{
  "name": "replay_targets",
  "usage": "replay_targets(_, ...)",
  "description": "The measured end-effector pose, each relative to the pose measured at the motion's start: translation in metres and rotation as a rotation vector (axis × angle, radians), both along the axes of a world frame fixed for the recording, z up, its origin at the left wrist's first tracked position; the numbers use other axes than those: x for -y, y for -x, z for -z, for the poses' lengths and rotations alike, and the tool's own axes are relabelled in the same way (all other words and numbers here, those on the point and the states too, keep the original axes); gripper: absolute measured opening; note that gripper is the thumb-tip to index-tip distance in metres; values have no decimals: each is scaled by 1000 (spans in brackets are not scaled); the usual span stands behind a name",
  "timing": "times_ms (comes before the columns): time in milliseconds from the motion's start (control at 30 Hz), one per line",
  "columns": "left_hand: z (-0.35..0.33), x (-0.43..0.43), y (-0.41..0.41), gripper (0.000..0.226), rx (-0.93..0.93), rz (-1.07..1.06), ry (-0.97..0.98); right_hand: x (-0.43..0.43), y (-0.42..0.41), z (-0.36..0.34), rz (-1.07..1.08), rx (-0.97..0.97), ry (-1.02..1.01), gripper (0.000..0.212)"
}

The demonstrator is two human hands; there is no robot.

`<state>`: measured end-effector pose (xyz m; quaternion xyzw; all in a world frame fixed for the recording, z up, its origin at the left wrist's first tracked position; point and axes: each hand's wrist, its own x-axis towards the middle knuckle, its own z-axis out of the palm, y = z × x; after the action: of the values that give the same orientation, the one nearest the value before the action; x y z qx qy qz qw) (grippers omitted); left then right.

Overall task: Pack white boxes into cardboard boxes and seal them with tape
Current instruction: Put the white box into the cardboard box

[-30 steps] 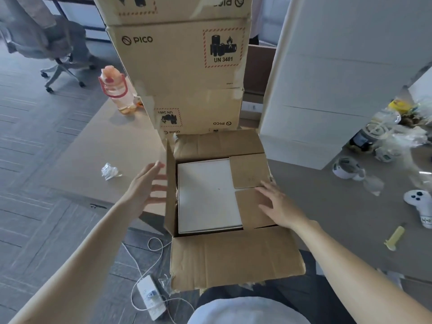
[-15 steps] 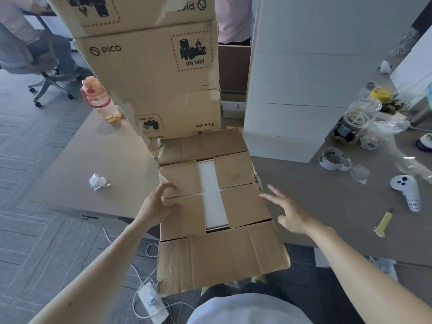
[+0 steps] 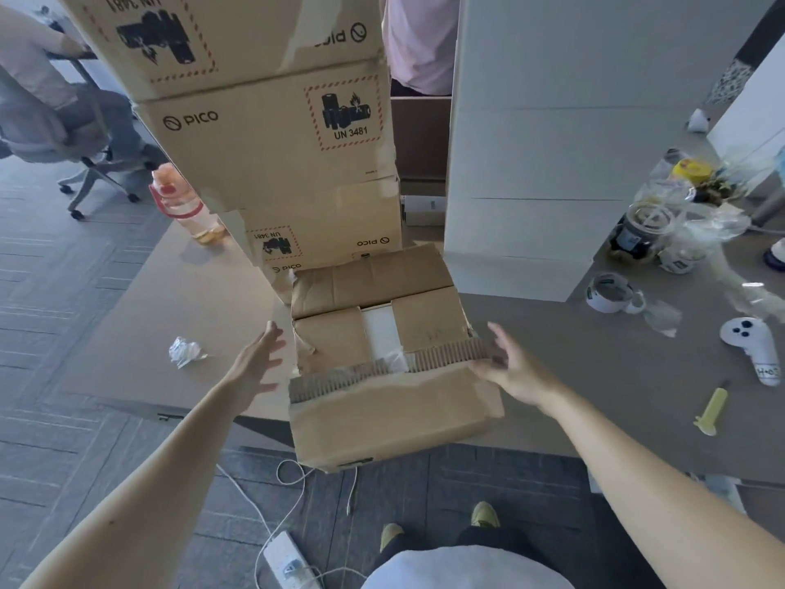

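- Cardboard box point(image 3: 395, 414) has the right hand point(image 3: 516, 367) at the right corner of its raised near flap point(image 3: 382, 378); the fingers point(image 3: 498, 338) are loosely spread and grip nothing.
- Left hand point(image 3: 257, 361) is just beside the box's left wall, fingers straight, holding nothing.
- White box point(image 3: 380, 329) shows between the folded side flaps point(image 3: 331, 337).
- Box stands at the tabletop point(image 3: 191, 316) edge, before stacked cartons point(image 3: 263, 133).

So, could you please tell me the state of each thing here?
cardboard box: side flaps folded in, near flap half raised, far flap open, untaped.
white box: inside the cardboard box, partly covered.
left hand: open, beside the box.
right hand: open, at the near flap's corner.
tape roll: lying flat, untouched.
water bottle: upright, capped.
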<state>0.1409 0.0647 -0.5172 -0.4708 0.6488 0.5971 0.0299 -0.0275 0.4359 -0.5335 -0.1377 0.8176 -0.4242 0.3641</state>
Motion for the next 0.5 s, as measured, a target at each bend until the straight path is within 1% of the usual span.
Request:
replay_targets(67,1,3,8,61,-18,-3,-33,13,1,5,48,-17,-60,96)
replay_targets(167,4,3,24,62,-56,-5,-74,26,-5,15,110,-4,-108,89)
replay_targets(300,7,5,44,45,-133,-26,-177,29,-13,31,182,65,-154,89)
replay_targets(367,7,6,47,48,-160,-53,-231,28,-15,30,185,52,-156,86)
replay_targets(500,9,10,41,52,-180,-74,-280,24,-19,27,193,10,-155,82)
